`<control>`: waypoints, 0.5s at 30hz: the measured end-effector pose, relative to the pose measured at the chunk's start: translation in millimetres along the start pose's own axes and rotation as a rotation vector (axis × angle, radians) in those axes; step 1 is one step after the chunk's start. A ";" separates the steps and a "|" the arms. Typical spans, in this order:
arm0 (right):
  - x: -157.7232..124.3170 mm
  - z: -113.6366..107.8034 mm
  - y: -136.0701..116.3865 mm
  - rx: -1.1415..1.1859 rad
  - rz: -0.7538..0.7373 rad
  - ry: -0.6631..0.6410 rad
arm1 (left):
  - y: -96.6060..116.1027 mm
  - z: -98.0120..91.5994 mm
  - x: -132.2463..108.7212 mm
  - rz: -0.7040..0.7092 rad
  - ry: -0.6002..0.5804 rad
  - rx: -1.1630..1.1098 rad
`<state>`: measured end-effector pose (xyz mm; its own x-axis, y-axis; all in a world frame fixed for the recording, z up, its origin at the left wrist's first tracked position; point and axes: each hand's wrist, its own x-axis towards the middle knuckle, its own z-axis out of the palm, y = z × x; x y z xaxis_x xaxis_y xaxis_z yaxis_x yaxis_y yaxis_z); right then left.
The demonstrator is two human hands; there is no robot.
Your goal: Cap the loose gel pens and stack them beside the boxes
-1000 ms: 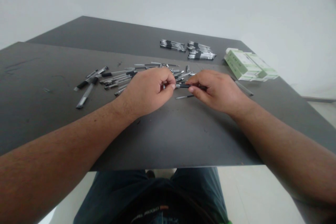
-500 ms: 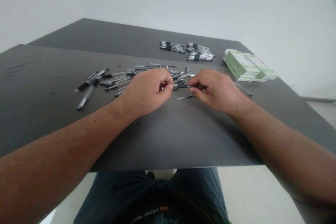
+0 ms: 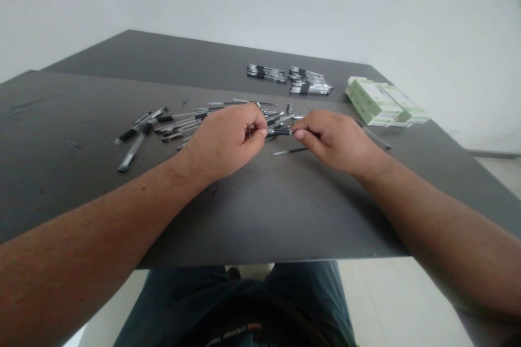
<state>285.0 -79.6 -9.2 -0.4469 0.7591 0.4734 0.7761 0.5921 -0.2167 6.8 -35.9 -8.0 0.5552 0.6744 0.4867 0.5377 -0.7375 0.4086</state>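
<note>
Between my two hands a pen (image 3: pixel 280 132) with a black grip is held level above the table. My left hand (image 3: pixel 234 141) pinches its left end between thumb and forefinger. At the other end, the thumb and fingers of my right hand (image 3: pixel 336 138) are closed on it; the tip there is hidden. A thin ink refill (image 3: pixel 287 152) lies on the table just below the right fingers. Behind my hands a loose heap of clear pen parts and refills (image 3: pixel 185 124) spreads out, partly covered by the left hand.
Bundled pens (image 3: pixel 266 73) and more stacked pens (image 3: pixel 311 87) lie at the back of the dark table (image 3: pixel 260 217). Green and white boxes (image 3: pixel 378 102) stand at the right. Several pens (image 3: pixel 138 143) lie apart at the left, and a clear tube (image 3: pixel 377 138) rests behind my right wrist.
My right thumb has shifted slightly up and left along the pen's end. The left hand keeps almost the same pinch, and the pen stays between both hands.
</note>
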 end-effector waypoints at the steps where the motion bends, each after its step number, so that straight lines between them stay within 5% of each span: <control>1: -0.1 0.0 -0.1 0.008 0.017 0.003 | 0.1 -0.2 0.0 0.001 0.000 0.001; 15: 1.0 -2.4 -1.2 0.032 0.034 -0.030 | -2.5 1.2 0.2 0.032 -0.010 -0.010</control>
<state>284.7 -80.2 -6.3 -0.4336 0.7866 0.4396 0.7770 0.5734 -0.2596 6.3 -33.9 -9.9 0.5785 0.6507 0.4919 0.5129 -0.7591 0.4009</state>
